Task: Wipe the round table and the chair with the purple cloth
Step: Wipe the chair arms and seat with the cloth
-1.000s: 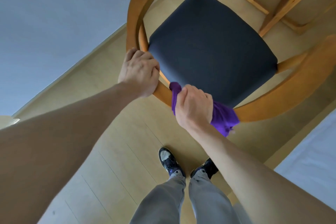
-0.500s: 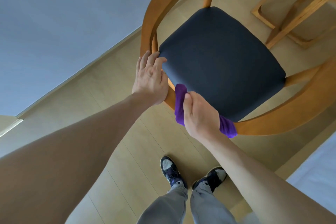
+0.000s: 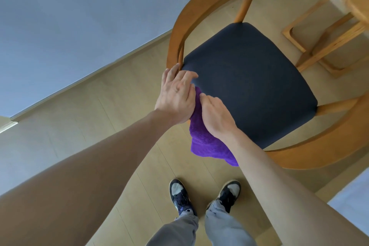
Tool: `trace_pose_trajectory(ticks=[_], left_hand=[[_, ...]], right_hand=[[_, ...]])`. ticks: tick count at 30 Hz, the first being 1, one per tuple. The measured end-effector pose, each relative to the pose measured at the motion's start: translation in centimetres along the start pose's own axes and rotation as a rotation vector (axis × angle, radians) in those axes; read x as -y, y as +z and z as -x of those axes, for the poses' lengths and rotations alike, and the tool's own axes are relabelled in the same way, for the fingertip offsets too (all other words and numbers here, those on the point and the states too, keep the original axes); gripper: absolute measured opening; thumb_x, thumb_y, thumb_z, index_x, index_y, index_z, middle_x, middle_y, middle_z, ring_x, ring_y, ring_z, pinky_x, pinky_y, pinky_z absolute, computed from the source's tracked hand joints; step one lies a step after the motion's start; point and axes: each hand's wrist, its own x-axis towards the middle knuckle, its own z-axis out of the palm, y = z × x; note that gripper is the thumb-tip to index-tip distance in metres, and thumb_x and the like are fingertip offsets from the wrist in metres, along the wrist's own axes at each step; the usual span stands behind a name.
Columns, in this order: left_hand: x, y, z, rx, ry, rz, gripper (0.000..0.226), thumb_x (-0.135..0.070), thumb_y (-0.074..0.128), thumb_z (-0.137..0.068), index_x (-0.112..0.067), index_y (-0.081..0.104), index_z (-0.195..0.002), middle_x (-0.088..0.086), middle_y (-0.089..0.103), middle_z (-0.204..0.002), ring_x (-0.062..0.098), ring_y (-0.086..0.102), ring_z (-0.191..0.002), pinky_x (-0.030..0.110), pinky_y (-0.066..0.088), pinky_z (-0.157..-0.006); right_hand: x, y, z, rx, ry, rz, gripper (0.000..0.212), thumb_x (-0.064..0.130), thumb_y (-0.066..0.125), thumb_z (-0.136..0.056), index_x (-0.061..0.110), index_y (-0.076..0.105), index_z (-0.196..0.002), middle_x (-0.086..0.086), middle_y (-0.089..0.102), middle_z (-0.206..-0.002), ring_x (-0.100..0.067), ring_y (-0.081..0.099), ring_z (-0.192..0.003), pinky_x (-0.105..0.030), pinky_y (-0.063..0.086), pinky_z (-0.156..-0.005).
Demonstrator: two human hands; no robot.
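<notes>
Open floor [image 3: 111,126] left & near of chair [image 3: 249,78]. Curved wooden backrest [image 3: 199,12] blocks seat's left & far-left edge. Both hands [image 3: 175,96] + purple cloth [image 3: 205,144] crowd near-left corner. Seat top clear twd right. Table base [image 3: 319,32] stands far right.

Soft, even daylight; wide-angle stretching at edges, upper right corner blurred.

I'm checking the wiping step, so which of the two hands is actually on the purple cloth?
The right hand presses the purple cloth over the chair rim; the left hand rests beside it on the seat's corner.
</notes>
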Motion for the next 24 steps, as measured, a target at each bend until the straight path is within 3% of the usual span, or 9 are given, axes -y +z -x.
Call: trace_pose_trajectory(ticks=[2,5,9,12,14,16,18,21,24], left_hand=[[-0.2,-0.2,0.4,-0.008,-0.056,0.103,0.053,-0.036,0.023,-0.101,-0.015,0.054,-0.138,0.006,0.048,-0.152,0.025,0.019,-0.154,0.048,0.011,-0.126],[-0.2,0.2,3.3,-0.034,-0.169,0.265,0.07,-0.064,0.039,-0.095,-0.022,0.037,-0.152,-0.001,0.02,-0.168,0.017,0.006,-0.157,0.049,0.015,-0.126],[-0.7,2.4,8.6,-0.067,-0.158,0.334,0.099,-0.065,0.062,-0.088,-0.022,0.012,-0.162,-0.011,-0.002,-0.17,0.01,0.0,-0.158,0.045,0.019,-0.127],[-1.7,3.6,9.6,-0.086,-0.259,0.452,0.095,-0.063,0.06,-0.089,-0.033,0.005,-0.161,-0.015,0.02,-0.16,-0.005,0.031,-0.143,0.034,0.045,-0.109],[-2.4,4.0,9.5,-0.157,-0.431,0.521,0.081,-0.068,0.055,-0.087,-0.042,0.015,-0.152,-0.013,0.047,-0.139,-0.003,0.056,-0.115,0.03,0.055,-0.087],[-2.9,4.2,9.2,-0.255,-0.594,0.594,0.061,-0.073,0.049,-0.085,-0.033,0.039,-0.129,-0.012,0.065,-0.096,0.007,0.066,-0.079,0.041,0.057,-0.074],[-2.8,3.7,8.3,-0.294,-0.674,0.653,0.063,-0.074,0.042,-0.087,-0.012,0.049,-0.097,-0.008,0.055,-0.066,0.016,0.057,-0.06,0.049,0.054,-0.065],[-2.4,2.2,6.3,-0.361,-0.682,0.637,0.065,-0.06,0.042,-0.099,0.0,0.04,-0.076,-0.005,0.032,-0.062,0.016,0.032,-0.058,0.038,0.033,-0.053],[-1.1,1.1,3.5,-0.446,-0.703,0.581,0.054,-0.043,0.045,-0.106,0.001,0.039,-0.076,-0.006,0.033,-0.062,0.015,0.03,-0.057,0.03,0.029,-0.052]], right_hand=[[-0.1,-0.8,0.5,0.078,0.02,-0.211,0.031,0.03,0.028,-0.095,0.012,0.046,-0.077,-0.004,0.054,-0.087,-0.026,0.047,-0.09,-0.058,0.042,-0.095],[-1.5,-2.2,1.3,0.259,0.055,-0.646,0.023,0.019,0.05,-0.095,0.003,0.065,-0.102,-0.003,0.066,-0.093,-0.018,0.06,-0.091,-0.041,0.046,-0.091],[-2.4,-3.1,1.1,0.223,-0.066,-0.45,0.01,0.019,0.069,-0.096,0.017,0.067,-0.105,0.001,0.075,-0.094,-0.013,0.07,-0.089,-0.032,0.053,-0.084],[-1.7,-2.8,0.0,0.118,-0.145,-0.287,0.015,0.028,0.074,-0.091,0.021,0.062,-0.095,0.006,0.071,-0.087,-0.006,0.067,-0.081,-0.02,0.049,-0.074],[-0.7,-2.4,-0.9,0.083,-0.183,-0.274,0.019,0.03,0.076,-0.088,0.022,0.059,-0.091,0.008,0.068,-0.084,-0.004,0.064,-0.079,-0.013,0.045,-0.069],[0.4,-2.1,-2.2,0.08,-0.204,-0.279,0.02,0.032,0.076,-0.088,0.022,0.058,-0.09,0.009,0.067,-0.083,-0.004,0.063,-0.078,-0.013,0.043,-0.069],[1.4,-1.9,-3.9,0.098,-0.219,-0.284,0.021,0.033,0.076,-0.089,0.021,0.058,-0.089,0.009,0.066,-0.082,-0.004,0.062,-0.077,-0.014,0.044,-0.07],[2.4,-1.6,-6.6,0.111,-0.216,-0.288,0.021,0.036,0.074,-0.09,0.021,0.06,-0.09,0.008,0.068,-0.083,-0.002,0.063,-0.078,-0.014,0.044,-0.069],[3.1,-1.2,-9.0,0.083,-0.194,-0.302,0.021,0.041,0.072,-0.091,0.025,0.059,-0.086,0.011,0.067,-0.083,0.002,0.062,-0.076,-0.009,0.04,-0.064]])
